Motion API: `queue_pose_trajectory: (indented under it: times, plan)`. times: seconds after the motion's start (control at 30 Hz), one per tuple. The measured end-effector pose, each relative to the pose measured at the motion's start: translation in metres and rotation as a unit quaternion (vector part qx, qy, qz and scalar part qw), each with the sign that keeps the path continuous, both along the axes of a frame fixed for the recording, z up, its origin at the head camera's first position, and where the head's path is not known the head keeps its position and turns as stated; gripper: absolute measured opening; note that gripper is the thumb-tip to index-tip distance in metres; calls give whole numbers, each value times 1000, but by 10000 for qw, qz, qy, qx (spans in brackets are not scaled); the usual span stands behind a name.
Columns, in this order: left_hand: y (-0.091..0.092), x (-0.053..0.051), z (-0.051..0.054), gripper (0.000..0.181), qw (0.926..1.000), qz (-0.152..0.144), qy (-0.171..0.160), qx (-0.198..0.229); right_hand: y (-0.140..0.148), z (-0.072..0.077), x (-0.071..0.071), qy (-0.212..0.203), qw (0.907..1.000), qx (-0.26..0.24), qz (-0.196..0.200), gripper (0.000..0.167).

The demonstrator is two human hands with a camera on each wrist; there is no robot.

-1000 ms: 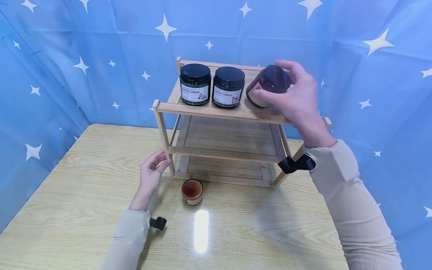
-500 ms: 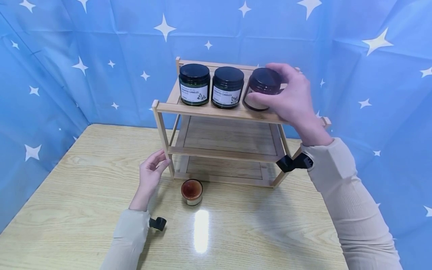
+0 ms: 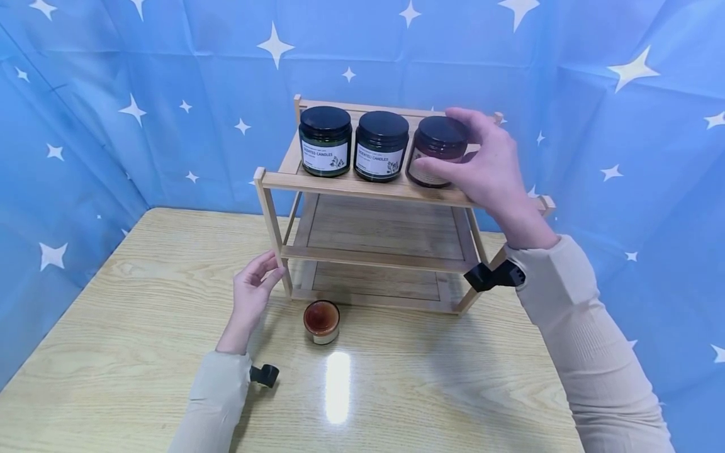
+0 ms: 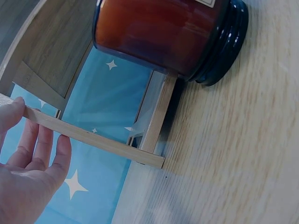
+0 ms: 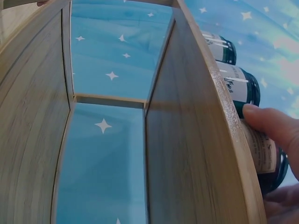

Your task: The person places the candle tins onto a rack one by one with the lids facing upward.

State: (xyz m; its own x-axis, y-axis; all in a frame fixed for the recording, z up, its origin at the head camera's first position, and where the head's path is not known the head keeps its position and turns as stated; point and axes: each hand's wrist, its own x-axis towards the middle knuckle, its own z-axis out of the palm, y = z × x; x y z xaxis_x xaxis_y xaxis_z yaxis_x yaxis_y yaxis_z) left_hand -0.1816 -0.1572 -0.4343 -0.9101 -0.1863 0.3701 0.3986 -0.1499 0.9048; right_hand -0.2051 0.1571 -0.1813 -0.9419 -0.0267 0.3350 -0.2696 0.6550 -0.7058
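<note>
My right hand grips a dark reddish candle jar with a black lid, thumb across its label. The jar stands upright at the right of a row on the rack's top shelf. Two dark green scented candle jars, the left one and the middle one, stand beside it, labels forward. My left hand pinches the front left leg of the wooden rack, thumb and fingers on opposite sides in the left wrist view. An amber candle jar stands upside down on the table, its black lid downward.
Below the top, the rack has a middle shelf and a bottom shelf. It stands on a light wood-grain table. A blue curtain with white stars hangs close behind the rack and along both sides.
My right hand has brought the reddish jar left and down, from tilted to upright next to the middle jar. My left hand stays on the rack's leg.
</note>
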Motion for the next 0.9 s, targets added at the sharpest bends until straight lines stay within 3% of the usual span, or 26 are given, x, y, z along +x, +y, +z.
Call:
queue_pose_trajectory:
  times: [0.33,0.9]
  plan:
    - [0,0,0,55,10000,-46,44,28,5,-3,8,122,9978,-606,246,78]
    - [-1,0,0,52,10000,-33,-38,-29,7,-22,42,858,9861,-1408,194,70]
